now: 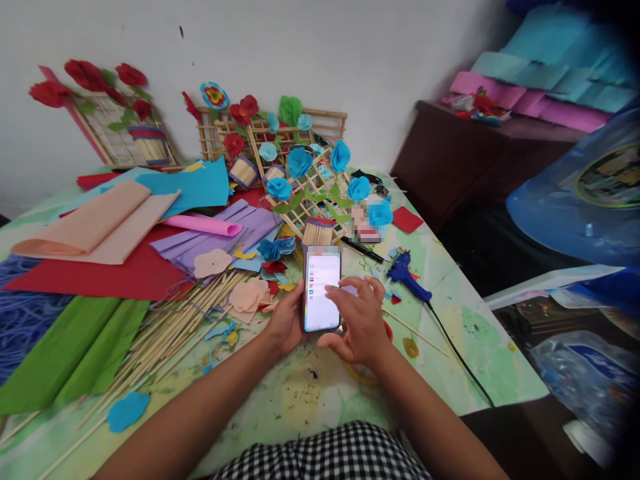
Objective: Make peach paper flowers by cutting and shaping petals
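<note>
A phone (321,310) with a lit screen showing a list is held upright over the table's middle. My left hand (289,319) wraps round its left side and lower edge. Over the right part of the screen is my right hand (361,320), its index finger at the glass, the thumb apart below and the other fingers loosely spread; it holds nothing. Behind the phone stands a stick lattice (313,190) with blue paper flowers and green leaves. A blue glue gun (409,277) lies to the right of my right hand, its black cord running to the table's front edge.
Thin wooden sticks (170,327), green paper (75,347), red paper (110,270) and peach paper (95,220) cover the left side. More lattices with red flowers (86,75) lean on the wall. A dark cabinet (470,147) and plastic bags (590,367) are at the right.
</note>
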`<state>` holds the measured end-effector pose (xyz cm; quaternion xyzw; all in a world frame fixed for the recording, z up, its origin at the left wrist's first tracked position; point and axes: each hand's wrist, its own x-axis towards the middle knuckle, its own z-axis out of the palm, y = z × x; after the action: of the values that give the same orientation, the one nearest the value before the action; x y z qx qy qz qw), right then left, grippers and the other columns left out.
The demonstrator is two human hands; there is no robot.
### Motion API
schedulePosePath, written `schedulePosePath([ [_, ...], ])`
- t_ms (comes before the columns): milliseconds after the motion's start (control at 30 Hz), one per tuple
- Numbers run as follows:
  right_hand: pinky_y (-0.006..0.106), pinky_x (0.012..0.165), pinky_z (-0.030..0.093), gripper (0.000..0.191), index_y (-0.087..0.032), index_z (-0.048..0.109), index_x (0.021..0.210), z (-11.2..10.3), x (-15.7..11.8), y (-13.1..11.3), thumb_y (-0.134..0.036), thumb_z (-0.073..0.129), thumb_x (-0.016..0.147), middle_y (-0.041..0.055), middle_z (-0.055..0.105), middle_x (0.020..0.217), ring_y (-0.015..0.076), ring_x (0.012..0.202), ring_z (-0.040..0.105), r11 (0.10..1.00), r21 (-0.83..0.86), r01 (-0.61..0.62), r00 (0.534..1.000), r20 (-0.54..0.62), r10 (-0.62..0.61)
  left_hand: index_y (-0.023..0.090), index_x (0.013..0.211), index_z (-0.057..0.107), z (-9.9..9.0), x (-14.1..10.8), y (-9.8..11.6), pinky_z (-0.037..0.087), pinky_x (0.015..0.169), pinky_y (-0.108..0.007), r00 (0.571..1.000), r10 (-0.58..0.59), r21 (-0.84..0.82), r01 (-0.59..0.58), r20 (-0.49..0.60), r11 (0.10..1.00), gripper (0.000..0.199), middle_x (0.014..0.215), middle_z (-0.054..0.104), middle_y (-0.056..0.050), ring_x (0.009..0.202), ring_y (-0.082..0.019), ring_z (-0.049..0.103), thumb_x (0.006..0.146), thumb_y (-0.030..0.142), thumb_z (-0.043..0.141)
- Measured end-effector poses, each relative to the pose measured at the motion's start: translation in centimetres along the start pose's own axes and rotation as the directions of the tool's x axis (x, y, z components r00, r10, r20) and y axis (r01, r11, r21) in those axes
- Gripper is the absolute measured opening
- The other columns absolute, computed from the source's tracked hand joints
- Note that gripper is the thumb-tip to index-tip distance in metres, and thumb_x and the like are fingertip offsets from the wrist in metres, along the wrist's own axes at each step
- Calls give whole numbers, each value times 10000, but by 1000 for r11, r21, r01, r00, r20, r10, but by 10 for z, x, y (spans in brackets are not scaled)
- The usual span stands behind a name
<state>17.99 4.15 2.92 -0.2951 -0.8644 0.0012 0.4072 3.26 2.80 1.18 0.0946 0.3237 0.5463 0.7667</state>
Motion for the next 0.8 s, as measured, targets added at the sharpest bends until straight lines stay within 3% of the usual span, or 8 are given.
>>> schedulePosePath([
  [333,475,907,237,527,-158,555,1065,0,1,1,-599,391,828,92,679,992,283,985,538,1000,-18,-16,1000,-18,15,124,1228,535,-1,3,-1,441,934,-411,999,-2,-42,4,48,999,441,1088,673,-119,1019,-267,617,888,379,420],
  [500,451,851,279,518,-176,585,1008,-7,-7,9,-590,304,872,56,687,826,245,875,583,990,69,120,989,-94,-113,116,1244,515,-3,3,4,450,917,-423,998,-36,-51,38,41,998,466,1075,677,-126,995,-267,629,898,398,382],
  [633,428,830,316,500,-171,597,892,-12,-13,12,-566,290,891,41,676,765,214,824,589,954,163,252,967,-18,-253,114,1240,513,-1,1,9,461,893,-435,998,-52,-60,54,43,997,488,1033,688,-134,949,-269,646,902,426,353],
  [800,413,803,338,505,-161,608,864,-11,-13,13,-554,292,896,50,660,719,218,846,582,943,195,268,955,72,-287,92,1199,539,1,-1,12,477,860,-433,997,-69,-51,71,38,996,504,982,700,-141,877,-266,663,897,447,350],
])
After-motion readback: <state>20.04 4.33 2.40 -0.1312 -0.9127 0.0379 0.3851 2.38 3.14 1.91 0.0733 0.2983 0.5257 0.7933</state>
